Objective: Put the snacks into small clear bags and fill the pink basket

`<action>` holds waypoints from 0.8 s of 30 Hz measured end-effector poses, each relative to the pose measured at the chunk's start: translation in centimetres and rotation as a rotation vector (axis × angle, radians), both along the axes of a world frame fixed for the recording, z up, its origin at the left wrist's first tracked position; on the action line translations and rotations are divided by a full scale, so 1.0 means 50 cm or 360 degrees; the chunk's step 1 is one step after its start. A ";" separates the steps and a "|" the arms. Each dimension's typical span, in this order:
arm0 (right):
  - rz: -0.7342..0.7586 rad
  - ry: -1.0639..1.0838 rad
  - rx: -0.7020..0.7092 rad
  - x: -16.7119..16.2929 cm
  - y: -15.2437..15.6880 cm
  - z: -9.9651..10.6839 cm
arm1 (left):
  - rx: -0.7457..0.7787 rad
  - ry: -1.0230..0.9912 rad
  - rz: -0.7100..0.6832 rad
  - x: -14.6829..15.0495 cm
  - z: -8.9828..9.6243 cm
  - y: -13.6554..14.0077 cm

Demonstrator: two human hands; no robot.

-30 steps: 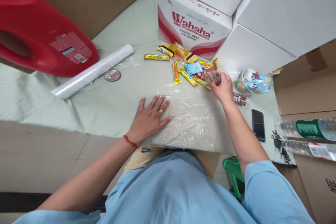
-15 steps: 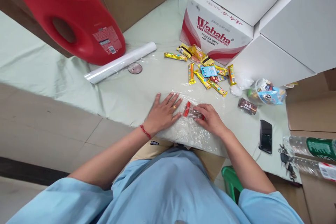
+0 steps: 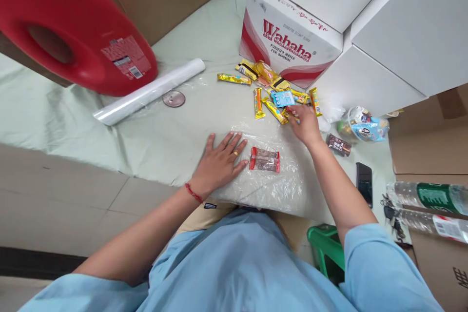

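Observation:
My left hand (image 3: 221, 163) lies flat with spread fingers on a sheet of clear plastic film (image 3: 234, 187) at the table's front. Just right of its thumb, two small brown snack packs (image 3: 265, 159) with red ends lie side by side on the film, untouched. My right hand (image 3: 305, 124) reaches into the front right of a pile of small wrapped snacks, its fingers bent down among yellow-wrapped sticks (image 3: 273, 109). A blue packet (image 3: 283, 99) lies right by its fingertips. Whether the fingers grip a snack is hidden.
Behind are a roll of film (image 3: 153, 90), a round lid-like disc (image 3: 174, 98), a red jug (image 3: 120, 53) and a Wahaha carton (image 3: 288, 41). On the right lie a cocoa pack (image 3: 338, 145), a bag of snacks (image 3: 365, 126), a phone (image 3: 364, 185), keys (image 3: 393, 217) and plastic bottles (image 3: 435, 196).
My right hand has left the red-ended snack packs and moved up and right to the snack pile. Both packs now lie uncovered on the film. My left hand stays flat.

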State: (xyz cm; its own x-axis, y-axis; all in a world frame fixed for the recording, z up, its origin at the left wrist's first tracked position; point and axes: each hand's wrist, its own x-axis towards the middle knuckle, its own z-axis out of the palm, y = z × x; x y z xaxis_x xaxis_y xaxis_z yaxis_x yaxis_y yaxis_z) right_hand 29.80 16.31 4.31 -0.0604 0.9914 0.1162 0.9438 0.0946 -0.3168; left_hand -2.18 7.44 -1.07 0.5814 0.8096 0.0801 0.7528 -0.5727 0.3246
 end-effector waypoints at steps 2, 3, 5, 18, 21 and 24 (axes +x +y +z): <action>0.0009 -0.0107 0.0035 -0.003 0.063 -0.011 | 0.0001 0.0013 -0.0003 0.000 0.002 0.000; 0.0036 -0.0140 0.0010 -0.008 0.088 -0.018 | 0.0001 0.0020 -0.0004 0.001 0.003 0.001; 0.0068 -0.0179 -0.0066 -0.020 0.124 -0.032 | 0.0001 0.0032 -0.0004 0.001 0.005 0.001; 0.0082 0.0708 -0.0360 0.001 -0.028 0.046 | -0.0037 -0.0060 -0.0002 -0.002 0.004 0.001; 0.0393 0.0795 -0.0746 -0.037 -0.110 0.052 | -0.0026 -0.0070 -0.0009 -0.002 0.005 0.000; 0.0549 0.0626 -0.0549 -0.079 -0.167 0.046 | -0.0004 -0.0084 -0.0017 -0.002 0.003 -0.001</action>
